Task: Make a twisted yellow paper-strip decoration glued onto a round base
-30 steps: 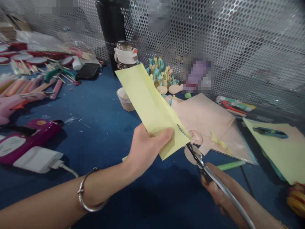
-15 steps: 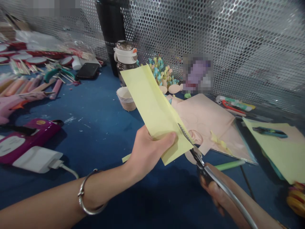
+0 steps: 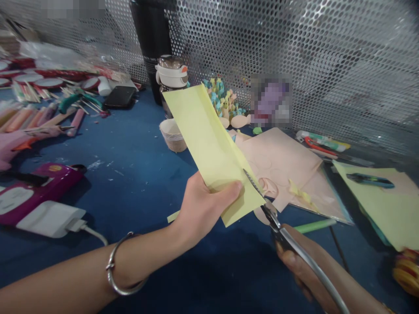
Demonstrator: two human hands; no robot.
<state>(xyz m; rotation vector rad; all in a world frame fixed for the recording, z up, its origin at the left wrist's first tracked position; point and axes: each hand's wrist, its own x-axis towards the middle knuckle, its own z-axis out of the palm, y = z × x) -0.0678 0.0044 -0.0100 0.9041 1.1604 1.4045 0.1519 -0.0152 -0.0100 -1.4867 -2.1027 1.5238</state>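
My left hand (image 3: pixel 204 205) pinches a folded strip of yellow paper (image 3: pixel 203 131) near its lower end, thumb on top. The strip tilts up and away to the left above the blue table. My right hand (image 3: pixel 301 261) is wrapped round the handles of metal scissors (image 3: pixel 278 226). One serrated blade lies over the right long edge of the paper, just right of my left thumb; the other blade is hidden behind the sheet. A narrow yellow paper scrap (image 3: pixel 173 216) shows beside my left wrist.
Pale pink sheets (image 3: pixel 281 152) and a green stick (image 3: pixel 316 225) lie beyond the scissors. At right, a cutter (image 3: pixel 369 179) rests on yellow paper (image 3: pixel 386 209). A small cup (image 3: pixel 173 135) and bottle (image 3: pixel 172 72) stand behind. On the left are a purple power strip (image 3: pixel 62 185) and a pink glue gun (image 3: pixel 19 144).
Very little differs. The paper's far end has shifted slightly up and left. Both hands keep their grips, and the scissors stay at almost the same spot on the paper's edge.
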